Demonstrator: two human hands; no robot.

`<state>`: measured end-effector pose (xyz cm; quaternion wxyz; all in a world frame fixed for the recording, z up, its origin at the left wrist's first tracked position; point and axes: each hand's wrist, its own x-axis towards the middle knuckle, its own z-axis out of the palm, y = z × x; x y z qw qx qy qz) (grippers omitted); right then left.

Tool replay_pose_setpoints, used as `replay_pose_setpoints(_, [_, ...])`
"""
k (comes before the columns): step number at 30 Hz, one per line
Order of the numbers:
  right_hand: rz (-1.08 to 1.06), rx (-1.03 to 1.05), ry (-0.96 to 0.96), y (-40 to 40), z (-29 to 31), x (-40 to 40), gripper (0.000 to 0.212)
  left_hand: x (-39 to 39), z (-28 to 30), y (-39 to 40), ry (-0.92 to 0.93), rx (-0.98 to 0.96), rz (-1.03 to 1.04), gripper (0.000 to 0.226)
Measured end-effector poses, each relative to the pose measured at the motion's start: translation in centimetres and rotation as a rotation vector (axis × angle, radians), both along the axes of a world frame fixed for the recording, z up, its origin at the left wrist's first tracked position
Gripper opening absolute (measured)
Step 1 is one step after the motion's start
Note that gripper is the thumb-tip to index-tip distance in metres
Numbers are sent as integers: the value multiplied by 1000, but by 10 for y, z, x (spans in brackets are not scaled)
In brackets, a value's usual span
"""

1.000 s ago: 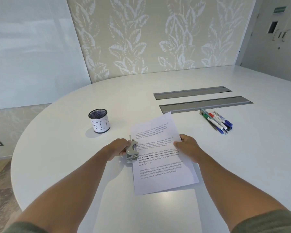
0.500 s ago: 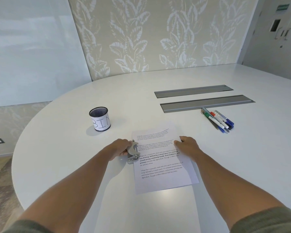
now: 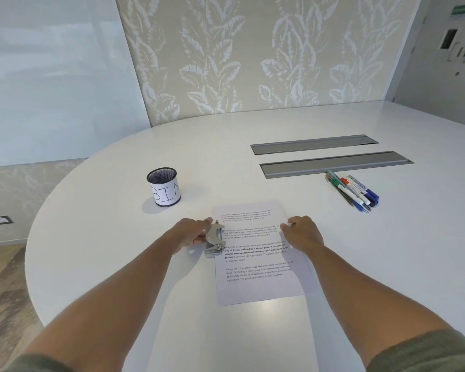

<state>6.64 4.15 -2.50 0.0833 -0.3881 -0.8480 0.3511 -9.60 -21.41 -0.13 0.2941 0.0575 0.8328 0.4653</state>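
Observation:
A printed sheet of paper (image 3: 255, 280) lies flat on the white round table (image 3: 118, 264) in front of me. A small grey metal hole punch (image 3: 214, 240) sits at the sheet's left edge, its lever raised. My left hand (image 3: 192, 233) grips the punch from the left. My right hand (image 3: 304, 233) rests on the sheet's right edge, fingers curled onto the paper and holding it down.
A black mesh cup labelled BIN (image 3: 163, 187) stands to the far left of the sheet. Several pens and markers (image 3: 353, 190) lie at the right, just below two grey cable-slot covers (image 3: 336, 164). The table's curved edge runs along the left.
The sheet's far end, lifted a second ago, now lies flat on the table. Both hands stay at the sheet's edges, and the punch has barely moved.

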Motion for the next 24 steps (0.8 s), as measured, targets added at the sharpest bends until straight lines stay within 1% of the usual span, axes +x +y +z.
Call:
replay_pose_setpoints(3, [-42,52,31,-4,-6,-1,45,1,-1,1,-22,19,-10,40])
replay_pose_setpoints(6, [-58,217,37,-15,-14,0,51,1,-2,0,-9,13,-8,39])
replay_pose_setpoints(9, [12,393,21,-28,-24,1,49,3,-4,-1,-4,10,1,34])
replay_pose_setpoints(12, [88,500,-32,-39,-32,1,47,4,-3,-1,-12,23,4,30])
replay_pose_setpoints(15, [142,515,-36,-43,-33,1,45,4,-3,-1,-9,21,4,32])
replay_pose_setpoints(19, [203,499,-47,-46,-34,3,44,5,-4,2,-7,6,33,24])
replay_pose_setpoints(24, [227,486,-72,-46,-35,4,46,7,-1,3,-46,-3,65,32])
